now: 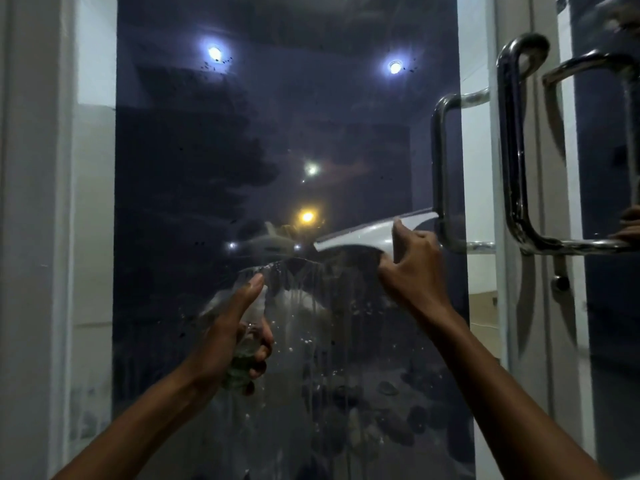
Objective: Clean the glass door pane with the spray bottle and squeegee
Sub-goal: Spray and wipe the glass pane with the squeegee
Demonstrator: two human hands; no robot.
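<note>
Left hand [225, 341]: curled round spray bottle [247, 344].
Right hand [412, 268]: grips white squeegee [360, 237], near glass pane [277, 133] right edge.

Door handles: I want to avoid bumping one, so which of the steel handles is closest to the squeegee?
The left steel handle: the white squeegee, gripped by the right hand, ends right at its lower bend. The other handle stands further right.

Darkness is seen outside, broken by two white ceiling lights [214, 53] mirrored high up, a yellow lamp [307, 216] lower down and dim tree shapes [207, 161], while pale wall [38, 202] is seen at the left and curved chrome door handles [512, 150] at the right.
</note>
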